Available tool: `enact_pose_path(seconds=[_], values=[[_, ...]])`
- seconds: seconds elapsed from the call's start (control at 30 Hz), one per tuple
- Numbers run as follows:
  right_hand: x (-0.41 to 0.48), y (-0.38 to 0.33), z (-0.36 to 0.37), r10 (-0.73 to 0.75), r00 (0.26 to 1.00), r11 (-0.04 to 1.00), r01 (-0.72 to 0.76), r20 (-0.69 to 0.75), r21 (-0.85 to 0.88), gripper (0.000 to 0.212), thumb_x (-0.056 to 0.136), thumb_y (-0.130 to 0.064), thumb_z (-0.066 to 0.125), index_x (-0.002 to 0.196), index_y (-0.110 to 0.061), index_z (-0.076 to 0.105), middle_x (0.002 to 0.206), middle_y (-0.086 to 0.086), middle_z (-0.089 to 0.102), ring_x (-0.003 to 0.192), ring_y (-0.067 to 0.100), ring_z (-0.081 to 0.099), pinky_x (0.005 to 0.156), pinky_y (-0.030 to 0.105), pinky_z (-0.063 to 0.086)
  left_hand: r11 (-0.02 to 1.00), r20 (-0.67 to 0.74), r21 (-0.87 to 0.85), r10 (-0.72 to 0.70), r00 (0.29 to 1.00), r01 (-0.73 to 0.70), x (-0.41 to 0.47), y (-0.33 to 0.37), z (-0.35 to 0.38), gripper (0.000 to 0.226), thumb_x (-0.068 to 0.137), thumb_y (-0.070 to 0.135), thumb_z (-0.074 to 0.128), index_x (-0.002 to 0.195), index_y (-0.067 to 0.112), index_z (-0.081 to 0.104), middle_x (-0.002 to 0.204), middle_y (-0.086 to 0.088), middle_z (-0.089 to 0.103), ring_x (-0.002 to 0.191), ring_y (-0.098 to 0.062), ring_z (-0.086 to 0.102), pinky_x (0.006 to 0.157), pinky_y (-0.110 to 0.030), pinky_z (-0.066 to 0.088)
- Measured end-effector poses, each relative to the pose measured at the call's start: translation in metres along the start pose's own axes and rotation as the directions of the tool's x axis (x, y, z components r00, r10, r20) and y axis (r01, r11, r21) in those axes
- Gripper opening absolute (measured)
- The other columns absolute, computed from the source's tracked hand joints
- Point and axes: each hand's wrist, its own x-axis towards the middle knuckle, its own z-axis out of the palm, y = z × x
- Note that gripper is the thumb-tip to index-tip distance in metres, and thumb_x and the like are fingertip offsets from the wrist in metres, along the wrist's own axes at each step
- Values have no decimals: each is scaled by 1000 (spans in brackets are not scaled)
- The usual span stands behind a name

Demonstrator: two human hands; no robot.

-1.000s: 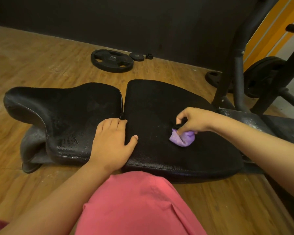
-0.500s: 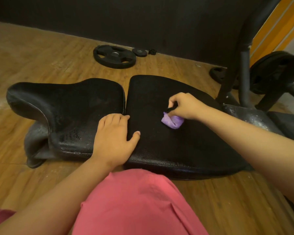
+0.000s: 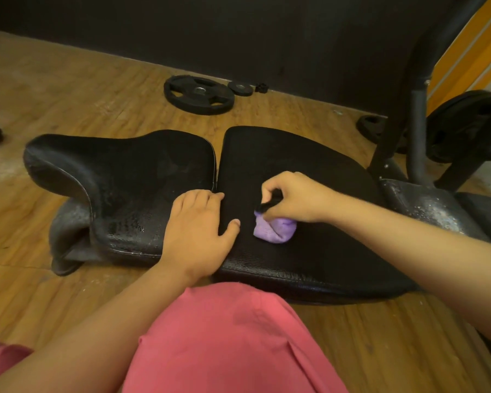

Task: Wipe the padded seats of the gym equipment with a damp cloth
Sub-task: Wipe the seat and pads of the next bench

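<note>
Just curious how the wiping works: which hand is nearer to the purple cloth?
Right. The right hand grips the purple cloth from above on the right seat pad; the left hand rests flat just left of the cloth, not touching it.

Gym, weight plates (image 3: 199, 95) on wood floor (image 3: 68, 89), padded bench (image 3: 295, 251), machine frame (image 3: 417, 114)

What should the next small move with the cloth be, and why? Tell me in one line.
Probably drag the purple cloth rightward across the right pad. The right hand grips it bunched, pressed onto the pad's left-centre. The left hand lies flat over the gap to the left pad, so the broad stretch to the right seems the open path.
</note>
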Motion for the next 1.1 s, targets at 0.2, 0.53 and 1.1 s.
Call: enact_pose_path(seconds=[0.2,0.53,1.1], values=[[21,-8,-1,42,981,997,-52,-187,-48,13,84,-19,70,75,-22,61,83,-2,63,75,6,58,62,19,40,1000,22,-12,21,1000,-21,-1,-1,-2,71,83,46,20,132,7,54,124,-10,57,122,-26,46,107,-32,20],[6,-2,2,21,981,999,-26,-192,-26,15,83,-18,71,73,-23,60,81,-6,62,76,6,59,63,21,41,1000,28,-16,13,1000,-13,0,1,-1,78,81,58,25,131,8,55,122,-10,58,121,-27,47,105,-34,21],[-46,106,-47,371,808,881,-151,-457,449,10,88,-20,67,89,-11,64,75,1,62,66,10,58,58,19,44,989,84,-140,60,995,-48,15,5,-14,57,90,42,57,139,15,45,142,0,41,134,-18,31,111,-35,21]])
